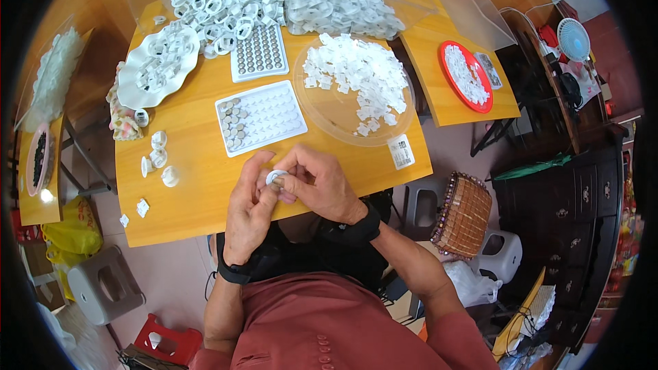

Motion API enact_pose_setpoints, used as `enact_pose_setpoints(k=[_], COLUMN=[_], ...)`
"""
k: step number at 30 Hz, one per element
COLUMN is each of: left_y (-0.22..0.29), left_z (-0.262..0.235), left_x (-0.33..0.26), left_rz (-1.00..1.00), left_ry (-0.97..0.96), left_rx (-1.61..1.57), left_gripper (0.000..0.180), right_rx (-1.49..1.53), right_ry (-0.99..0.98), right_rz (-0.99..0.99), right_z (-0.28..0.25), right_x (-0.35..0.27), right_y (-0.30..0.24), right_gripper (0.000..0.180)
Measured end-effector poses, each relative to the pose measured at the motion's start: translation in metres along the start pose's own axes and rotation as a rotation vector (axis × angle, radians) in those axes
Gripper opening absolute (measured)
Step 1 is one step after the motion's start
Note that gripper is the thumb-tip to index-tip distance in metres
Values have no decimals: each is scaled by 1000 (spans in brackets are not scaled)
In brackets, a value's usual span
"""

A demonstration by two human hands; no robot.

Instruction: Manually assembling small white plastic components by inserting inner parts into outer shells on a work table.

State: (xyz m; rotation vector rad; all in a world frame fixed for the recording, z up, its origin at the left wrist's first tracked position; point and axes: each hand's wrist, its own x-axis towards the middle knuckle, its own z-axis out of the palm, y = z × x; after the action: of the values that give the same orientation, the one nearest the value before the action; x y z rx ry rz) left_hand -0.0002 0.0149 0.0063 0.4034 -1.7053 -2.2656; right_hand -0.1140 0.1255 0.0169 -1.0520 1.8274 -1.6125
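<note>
Left hand, right hand: both grasped white round piece; I judged it light, stiff, best held by rim.

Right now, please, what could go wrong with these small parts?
The left hand and right hand hold a round white piece near the table's front edge; it might slip and fall. Small white pieces lie near the front left corner; an arm could brush them off. Grey discs sit loose in the nearer tray; a bump might scatter them.
</note>
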Motion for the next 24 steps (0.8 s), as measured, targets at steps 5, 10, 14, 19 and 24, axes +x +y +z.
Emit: enact_pose_setpoints(k=[5, 10, 14, 19, 24], left_y=[0, -4, -5, 0, 1], left_z=[2, 5, 6, 7, 3], left_x=[-3, -2, -3, -2, -3], left_rz=[54, 75, 73, 43, 36], left_ry=[4, 18, 33, 50, 7], left_rx=[68, 98, 117, 123, 19], left_gripper=[45, 46, 46, 50, 50], right_rx=[-11, 65, 3, -97, 119], right_ry=[53, -52, -14, 29, -31], right_rz=[-4, 99, 83, 31, 46], right_z=[4, -1, 3, 5, -2], right_x=[-1, 5, 6, 7, 5], right_y=[-1, -6, -8, -5, 6], right_gripper=[11, 14, 17, 17, 11])
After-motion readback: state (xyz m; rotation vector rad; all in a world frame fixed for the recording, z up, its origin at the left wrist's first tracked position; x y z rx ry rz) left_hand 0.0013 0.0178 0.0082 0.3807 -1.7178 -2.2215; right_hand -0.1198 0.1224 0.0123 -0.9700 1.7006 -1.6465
